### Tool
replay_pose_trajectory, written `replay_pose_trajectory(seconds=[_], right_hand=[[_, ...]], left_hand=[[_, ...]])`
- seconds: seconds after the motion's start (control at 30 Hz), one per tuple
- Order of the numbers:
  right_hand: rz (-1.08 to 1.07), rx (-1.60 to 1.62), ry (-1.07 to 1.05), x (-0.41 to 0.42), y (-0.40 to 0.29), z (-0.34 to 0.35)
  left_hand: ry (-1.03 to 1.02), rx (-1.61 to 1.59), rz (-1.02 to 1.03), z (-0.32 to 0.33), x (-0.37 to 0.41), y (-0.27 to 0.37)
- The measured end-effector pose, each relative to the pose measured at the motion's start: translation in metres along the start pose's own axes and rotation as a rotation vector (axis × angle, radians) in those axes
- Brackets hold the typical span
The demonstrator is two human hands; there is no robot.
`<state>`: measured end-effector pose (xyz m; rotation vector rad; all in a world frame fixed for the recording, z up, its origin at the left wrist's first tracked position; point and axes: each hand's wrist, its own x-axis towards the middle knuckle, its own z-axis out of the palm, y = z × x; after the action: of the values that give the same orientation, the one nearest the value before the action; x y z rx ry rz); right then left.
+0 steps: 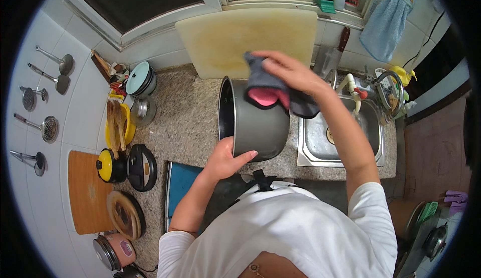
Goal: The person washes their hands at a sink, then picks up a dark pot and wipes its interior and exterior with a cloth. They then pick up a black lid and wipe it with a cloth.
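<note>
A dark grey cooker inner pot (259, 127) lies tilted on its side above the granite worktop, its mouth facing left. My left hand (227, 159) grips its rim near the lower edge, with the thumb on the outside wall. My right hand (287, 71) presses a grey and pink cloth (263, 80) against the upper outside of the pot. Part of the cloth hangs down to the right, towards the sink. The fingers of my left hand inside the mouth are hidden.
A steel sink (303, 157) with a cream tap (350, 84) is on the right. Behind the pot leans a large chopping board (244, 33); a cleaver (330, 54) stands beside it. Along the left of the worktop (173, 108) are a yellow basket (129, 125), lidded pots and a glass jar (143, 111).
</note>
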<state>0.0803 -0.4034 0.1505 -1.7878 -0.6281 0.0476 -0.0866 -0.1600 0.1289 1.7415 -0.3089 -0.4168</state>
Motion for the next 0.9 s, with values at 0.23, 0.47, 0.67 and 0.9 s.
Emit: replay_pose_trajectory(seconds=[0.23, 0.47, 0.67, 0.9], right_hand=[[-0.066, -0.442, -0.077, -0.004, -0.018, 0.055], [-0.403, -0.47, 0.175, -0.076, -0.055, 0.121], [-0.419, -0.5, 0.133, -0.053, -0.039, 0.105], [0.264, -0.426, -0.015, 0.043, 0.047, 0.023]], left_hand=[[0.097, -0.229, 0.002, 0.004, 0.0, -0.008], [0.353, -0.309, 0.098, -0.008, 0.009, -0.054], [0.256, -0.204, 0.028, -0.016, 0.014, -0.052], [0.119, 0.07, 0.004, 0.008, 0.003, -0.004]])
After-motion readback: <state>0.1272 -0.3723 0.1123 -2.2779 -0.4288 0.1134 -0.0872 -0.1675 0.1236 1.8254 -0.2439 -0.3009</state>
